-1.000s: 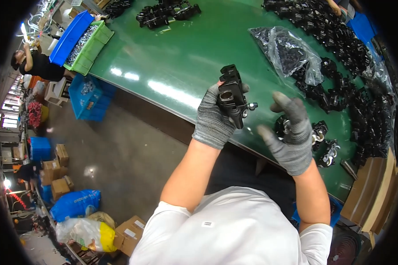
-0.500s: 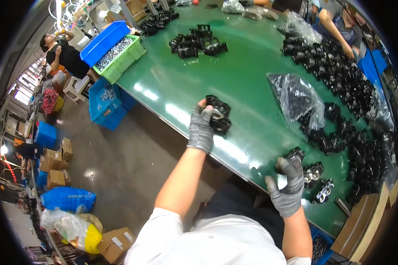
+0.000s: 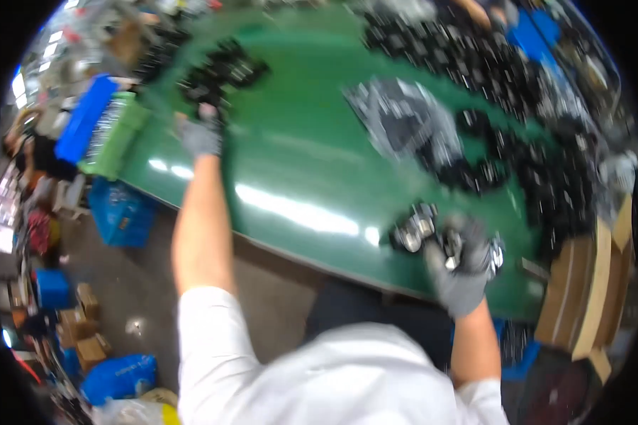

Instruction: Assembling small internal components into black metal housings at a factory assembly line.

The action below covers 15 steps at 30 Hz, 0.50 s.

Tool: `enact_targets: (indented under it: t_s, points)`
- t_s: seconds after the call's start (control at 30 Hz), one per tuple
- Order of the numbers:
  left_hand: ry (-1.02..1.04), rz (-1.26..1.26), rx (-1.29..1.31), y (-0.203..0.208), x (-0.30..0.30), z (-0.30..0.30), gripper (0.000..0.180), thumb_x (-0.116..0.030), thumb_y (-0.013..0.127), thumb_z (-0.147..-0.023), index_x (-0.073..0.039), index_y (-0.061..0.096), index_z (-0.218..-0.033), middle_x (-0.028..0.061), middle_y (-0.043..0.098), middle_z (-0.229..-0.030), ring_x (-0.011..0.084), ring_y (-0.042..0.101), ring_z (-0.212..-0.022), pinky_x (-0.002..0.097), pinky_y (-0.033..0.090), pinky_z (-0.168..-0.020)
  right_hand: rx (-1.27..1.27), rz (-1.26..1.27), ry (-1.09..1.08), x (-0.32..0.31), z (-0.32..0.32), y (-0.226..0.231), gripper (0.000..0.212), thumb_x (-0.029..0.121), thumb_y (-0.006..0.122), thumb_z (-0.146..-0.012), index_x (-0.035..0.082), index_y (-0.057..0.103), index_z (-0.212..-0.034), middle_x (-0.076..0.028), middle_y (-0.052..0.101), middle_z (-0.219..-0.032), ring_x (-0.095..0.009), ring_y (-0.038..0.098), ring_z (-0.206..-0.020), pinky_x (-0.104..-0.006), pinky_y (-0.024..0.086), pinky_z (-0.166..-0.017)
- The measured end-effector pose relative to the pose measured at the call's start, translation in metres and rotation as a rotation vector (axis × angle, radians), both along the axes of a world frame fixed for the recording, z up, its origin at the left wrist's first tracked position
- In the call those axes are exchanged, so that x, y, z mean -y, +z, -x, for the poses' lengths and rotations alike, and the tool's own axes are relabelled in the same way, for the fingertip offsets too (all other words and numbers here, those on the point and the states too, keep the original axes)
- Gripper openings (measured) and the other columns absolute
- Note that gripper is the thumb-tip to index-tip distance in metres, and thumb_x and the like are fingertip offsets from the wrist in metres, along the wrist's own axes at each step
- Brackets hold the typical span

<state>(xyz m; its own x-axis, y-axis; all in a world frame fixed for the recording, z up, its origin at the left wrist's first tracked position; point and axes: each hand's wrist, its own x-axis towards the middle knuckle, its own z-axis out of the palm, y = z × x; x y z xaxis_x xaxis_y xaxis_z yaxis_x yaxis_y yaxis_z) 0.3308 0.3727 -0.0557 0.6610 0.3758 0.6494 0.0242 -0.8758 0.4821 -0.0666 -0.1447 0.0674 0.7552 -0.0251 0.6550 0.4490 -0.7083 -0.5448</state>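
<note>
My left hand (image 3: 201, 136), in a grey knit glove with bare fingertips, reaches to the near edge of a small pile of black moulded parts (image 3: 223, 67) at the far left of the green table (image 3: 290, 142). Blur hides whether a part is still between its fingers. Near the table's front edge, my right hand (image 3: 466, 273), also gloved, is over a black part with bright metal pieces (image 3: 452, 246), thumb on its left side. How closely its fingers wrap the part is smeared. A similar black-and-silver part (image 3: 412, 228) lies left of that hand, another (image 3: 497, 255) right of it.
A clear plastic bag of dark parts (image 3: 404, 120) lies right of centre. Heaped black parts (image 3: 468, 64) line the far and right sides. Green and blue bins (image 3: 113, 134) stand at the left edge, an open cardboard box (image 3: 581, 283) at the right. Another person's arm (image 3: 473, 13) shows beyond.
My left hand has moved far left and away from me, from the front edge to the pile, with the black part it held. My right hand has shifted onto the middle part. The view has turned.
</note>
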Motion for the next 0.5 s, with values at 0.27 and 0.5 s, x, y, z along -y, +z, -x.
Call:
enact_targets:
  t_s: [0.27, 0.5]
  points:
    - [-0.164, 0.459, -0.078, 0.011, 0.147, 0.130, 0.099, -0.064, 0.063, -0.093, 0.007, 0.030, -0.154, 0.0297, 0.045, -0.149, 0.0399, 0.050, -0.133, 0.0404, 0.041, -0.113, -0.104, 0.048, -0.313, 0.078, 0.016, 0.002, 0.039, 0.002, 0.079, -0.079, 0.004, 0.067, -0.116, -0.013, 0.067, -0.104, -0.028, 0.064, -0.098, -0.0405, 0.052, -0.088]
    - [-0.929, 0.438, -0.365, 0.022, 0.253, 0.281, 0.066, -0.042, 0.074, -0.092, -0.004, 0.051, -0.140, 0.0209, 0.055, -0.137, 0.0359, 0.055, -0.123, 0.0446, 0.044, -0.108, -0.210, 0.386, -0.257, 0.081, -0.043, 0.023, 0.028, 0.001, 0.078, -0.077, 0.006, 0.072, -0.104, -0.011, 0.068, -0.105, -0.030, 0.064, -0.101, -0.0400, 0.051, -0.093]
